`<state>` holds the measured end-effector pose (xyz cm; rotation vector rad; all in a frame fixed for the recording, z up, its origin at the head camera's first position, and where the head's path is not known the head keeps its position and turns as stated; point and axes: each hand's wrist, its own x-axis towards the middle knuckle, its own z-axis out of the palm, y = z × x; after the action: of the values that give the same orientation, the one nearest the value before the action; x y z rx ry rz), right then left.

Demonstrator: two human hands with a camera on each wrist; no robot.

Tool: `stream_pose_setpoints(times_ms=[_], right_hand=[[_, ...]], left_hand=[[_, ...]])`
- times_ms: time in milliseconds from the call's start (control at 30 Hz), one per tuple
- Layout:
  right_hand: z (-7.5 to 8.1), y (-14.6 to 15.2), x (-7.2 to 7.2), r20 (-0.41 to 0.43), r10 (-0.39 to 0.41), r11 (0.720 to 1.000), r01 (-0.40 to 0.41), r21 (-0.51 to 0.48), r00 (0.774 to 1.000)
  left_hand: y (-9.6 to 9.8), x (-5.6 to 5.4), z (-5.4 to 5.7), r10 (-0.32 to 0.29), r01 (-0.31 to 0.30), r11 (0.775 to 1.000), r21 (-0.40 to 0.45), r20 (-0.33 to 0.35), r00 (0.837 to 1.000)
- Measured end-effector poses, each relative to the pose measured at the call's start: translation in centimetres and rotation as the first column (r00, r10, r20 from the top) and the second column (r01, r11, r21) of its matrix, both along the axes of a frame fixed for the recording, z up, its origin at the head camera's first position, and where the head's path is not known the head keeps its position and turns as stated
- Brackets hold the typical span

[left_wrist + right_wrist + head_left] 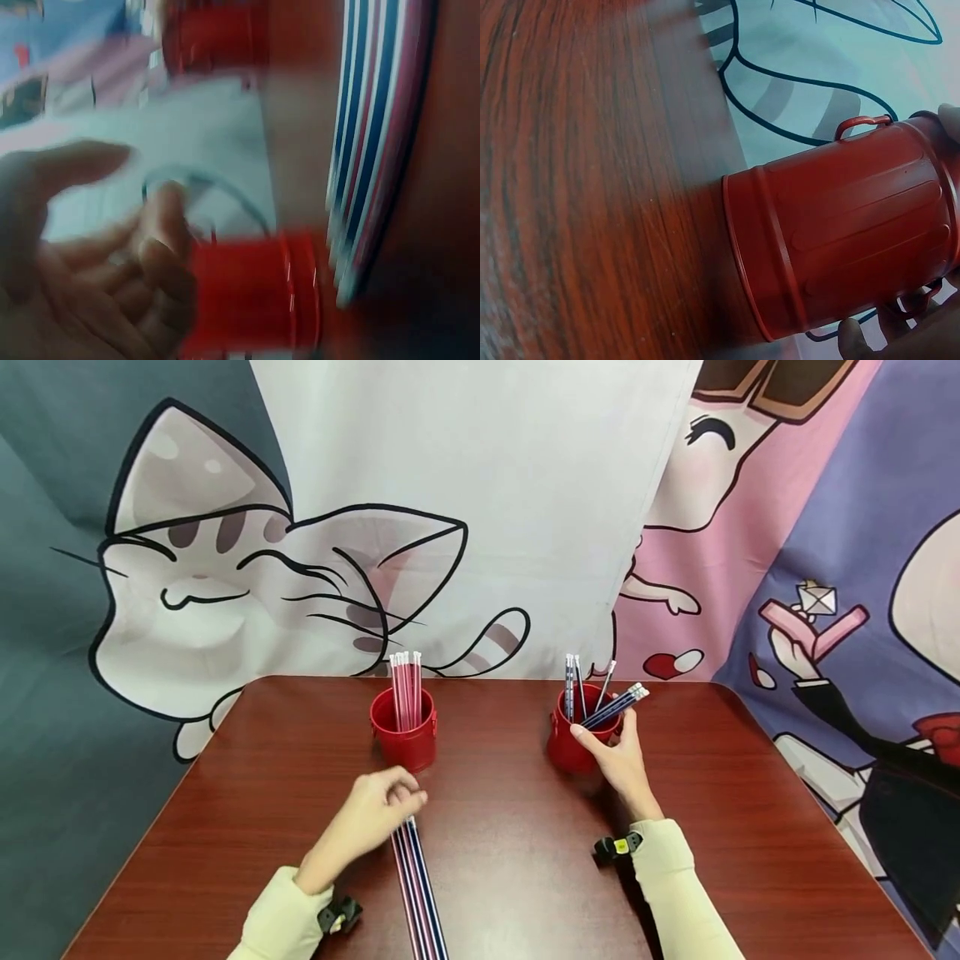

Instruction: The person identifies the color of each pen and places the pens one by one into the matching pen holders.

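Observation:
My left hand (371, 810) hovers over the far end of a row of blue and pink pencils (420, 893) lying on the table, just in front of the left red bucket (408, 748). Its fingers are loosely curled with nothing between them; the thumb stands apart in the blurred left wrist view. Pink pencils (406, 693) with white ends stand in that bucket. On the right, my right hand (621, 768) grips the other red bucket (855, 232) near its rim, thumb at the front and fingers round the side. Dark blue pencils (611, 707) inside it lean to the right.
The brown wooden table (495, 827) ends at its far edge behind both buckets. A cloth printed with cartoon figures (480, 485) hangs behind it. Small cameras (617, 847) are strapped to both wrists over pale sleeves (675, 877).

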<state>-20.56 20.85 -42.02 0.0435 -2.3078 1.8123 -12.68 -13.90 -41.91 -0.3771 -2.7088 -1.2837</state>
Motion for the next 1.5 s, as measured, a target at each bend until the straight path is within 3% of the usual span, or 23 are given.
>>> stream_pose_setpoints(times_ms=[167, 300, 500, 833, 1200, 1500], right_hand=[[0.0, -0.1, -0.1, -0.007, -0.007, 1.0, 0.007, -0.01, 1.0], [-0.1, -0.3, -0.1, -0.008, 0.0, 0.999, -0.001, -0.036, 1.0], [-0.1, -0.2, -0.1, -0.009, 0.003, 0.999, -0.004, -0.042, 1.0], [-0.4, 0.0, 0.0, 0.004, 0.007, 0.999, -0.007, -0.036, 1.0], [0.1, 0.2, -0.4, 0.005, -0.004, 1.0, 0.004, -0.003, 1.0], [-2.3, 1.0, -1.7, 0.025, 0.003, 1.0, -0.002, -0.022, 1.0]], left_hand=[[2.0, 2.2, -0.4, -0.022, 0.057, 0.968, -0.246, 0.143, 0.99], [2.8, 3.1, -0.3, 0.054, 0.017, 0.933, -0.361, 0.187, 0.981], [3.1, 3.4, -0.9, 0.164, -0.03, 0.868, -0.496, 0.227, 0.96], [3.5, 3.3, -1.9, 0.234, -0.079, 0.879, -0.47, 0.282, 0.931], [3.8, 2.6, -1.5, 0.276, -0.131, 0.892, -0.432, 0.294, 0.915], [4.0, 2.7, -1.4, 0.258, -0.114, 0.9, -0.421, 0.301, 0.918]])
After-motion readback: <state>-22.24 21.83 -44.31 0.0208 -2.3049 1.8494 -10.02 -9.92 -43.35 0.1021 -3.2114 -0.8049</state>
